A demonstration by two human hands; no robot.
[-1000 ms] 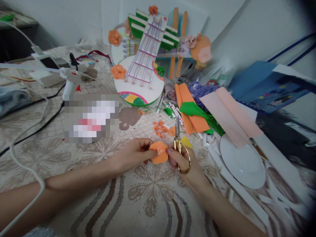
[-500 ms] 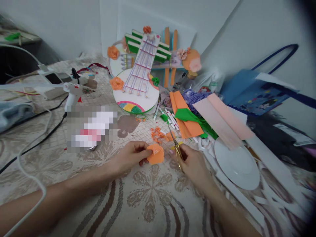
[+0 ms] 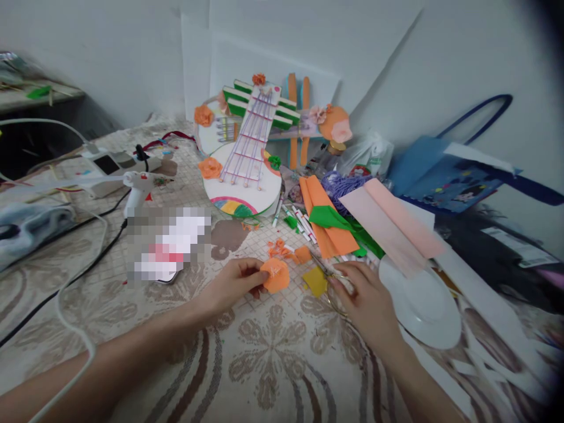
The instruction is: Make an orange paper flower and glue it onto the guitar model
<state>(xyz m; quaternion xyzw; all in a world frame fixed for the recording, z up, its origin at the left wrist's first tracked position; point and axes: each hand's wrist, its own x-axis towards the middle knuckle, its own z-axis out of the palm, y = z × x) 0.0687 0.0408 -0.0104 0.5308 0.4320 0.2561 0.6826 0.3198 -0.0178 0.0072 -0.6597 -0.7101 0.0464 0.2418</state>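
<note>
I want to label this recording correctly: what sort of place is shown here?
Probably a home craft table: a handmade cardboard guitar model, folded coloured paper sheets and a glue gun lie on a patterned tablecloth.

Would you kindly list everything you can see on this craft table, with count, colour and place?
paper flower: one, orange, pinched in the left hand at table centre
scissors: one pair, gold handles, under the right hand
yellow scrap: one, between flower and scissors
orange scraps: several, just behind the flower
plate: one, white, right of the right hand
paper sheets: several, orange, green and pink, behind the plate
guitar model: one, white with purple strings, against the wall
glue gun: one, white, left side
bag: one, blue, far right
tablecloth: one, beige and patterned
left hand: holds the flower
right hand: on the scissors
</note>
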